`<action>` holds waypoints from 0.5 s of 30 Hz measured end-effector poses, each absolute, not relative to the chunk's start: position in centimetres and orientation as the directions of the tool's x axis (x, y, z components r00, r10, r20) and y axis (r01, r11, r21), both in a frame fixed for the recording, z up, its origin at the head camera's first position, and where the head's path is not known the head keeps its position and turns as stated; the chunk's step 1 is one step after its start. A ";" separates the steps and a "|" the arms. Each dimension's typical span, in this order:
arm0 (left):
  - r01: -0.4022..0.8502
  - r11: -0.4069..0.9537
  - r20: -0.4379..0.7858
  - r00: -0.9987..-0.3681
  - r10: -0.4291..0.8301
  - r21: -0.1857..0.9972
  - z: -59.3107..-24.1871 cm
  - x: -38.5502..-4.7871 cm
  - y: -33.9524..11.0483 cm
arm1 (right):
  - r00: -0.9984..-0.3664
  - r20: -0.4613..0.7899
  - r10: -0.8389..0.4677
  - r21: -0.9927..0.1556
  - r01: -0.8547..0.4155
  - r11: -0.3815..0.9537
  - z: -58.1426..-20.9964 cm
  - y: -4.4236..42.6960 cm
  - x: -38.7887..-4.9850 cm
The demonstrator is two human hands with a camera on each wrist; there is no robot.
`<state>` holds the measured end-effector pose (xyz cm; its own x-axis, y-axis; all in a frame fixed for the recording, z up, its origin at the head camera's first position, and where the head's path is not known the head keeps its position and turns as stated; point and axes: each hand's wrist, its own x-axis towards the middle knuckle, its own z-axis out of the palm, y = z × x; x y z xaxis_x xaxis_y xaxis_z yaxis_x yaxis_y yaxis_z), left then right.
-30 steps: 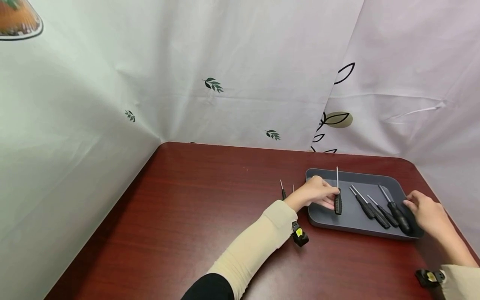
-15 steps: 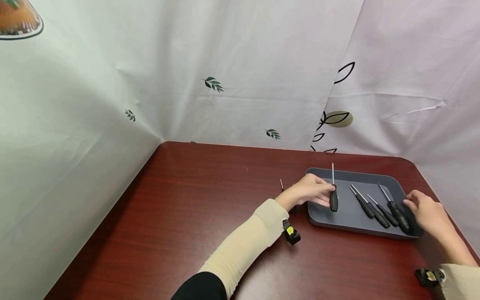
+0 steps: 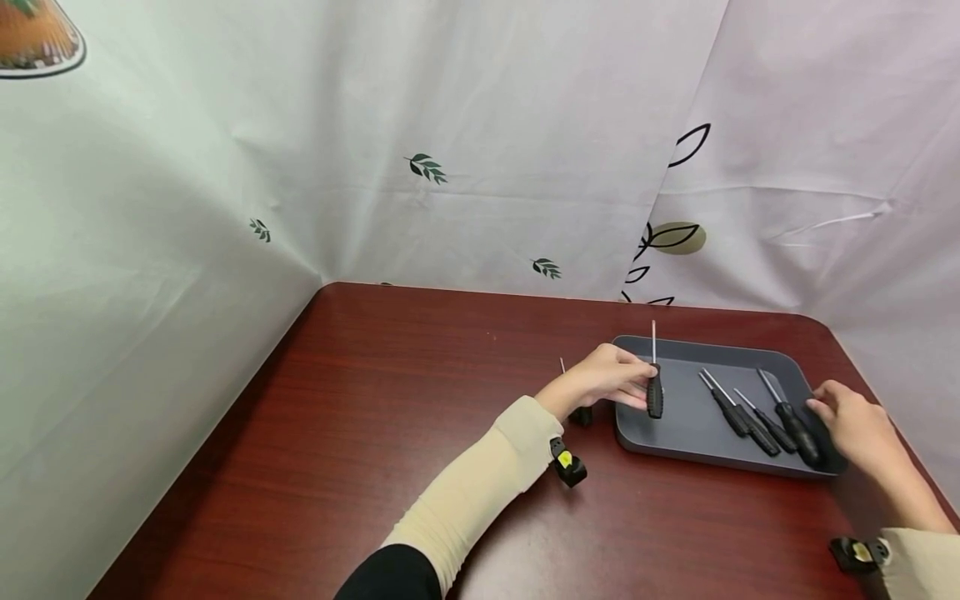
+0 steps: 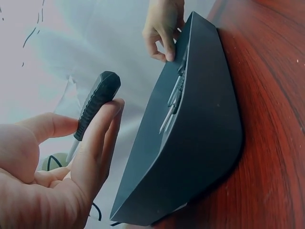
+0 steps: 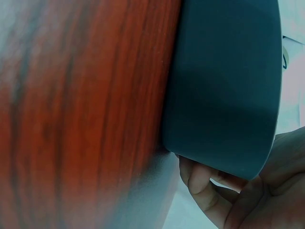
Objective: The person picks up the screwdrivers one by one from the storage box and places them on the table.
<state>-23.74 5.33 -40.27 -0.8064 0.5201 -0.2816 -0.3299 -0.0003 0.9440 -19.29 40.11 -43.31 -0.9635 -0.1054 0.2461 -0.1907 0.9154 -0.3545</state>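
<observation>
My left hand [image 3: 600, 377] pinches a screwdriver [image 3: 655, 393] by its black ribbed handle, over the left end of a grey tray [image 3: 686, 437]. Its metal shaft points away from me. In the left wrist view the handle [image 4: 99, 101] sits between thumb and fingertips, above the tray's rim. At the tray's right end my right hand [image 3: 858, 427] grips the rim. From the right wrist view, its fingers [image 5: 199, 179] curl under the tray's end wall [image 5: 224, 95]. Several black-handled screwdrivers lie in the tray's right half, among them a thicker one [image 3: 797, 433].
Left of the tray, on the reddish-brown table [image 3: 390, 417], a black handle [image 3: 581, 416] and a thin shaft [image 3: 562, 365] show, partly hidden by my left hand. A white cloth with leaf prints [image 3: 487, 125] hangs behind the table.
My left hand has moved left and slightly away from me with the screwdriver, uncovering a black handle on the table. My right hand and the tray have stayed put.
</observation>
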 end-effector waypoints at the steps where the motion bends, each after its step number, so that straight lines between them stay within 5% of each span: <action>1: -0.325 0.003 -0.279 -0.806 0.521 0.946 -40.2 -23.8 5.2 | -0.963 0.248 -0.106 -0.355 -0.192 0.915 -43.4 40.1 -19.3; 15: -0.326 0.021 -0.292 -0.811 0.506 0.945 -40.1 -23.7 3.2 | -0.959 0.261 -0.113 -0.351 -0.204 0.914 -43.4 40.1 -19.4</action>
<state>-23.71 3.19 -40.12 -0.8115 0.5065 -0.2915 -0.3264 0.0210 0.9450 -19.35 40.12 -43.40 -0.9586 -0.1135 0.2610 -0.2038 0.9137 -0.3514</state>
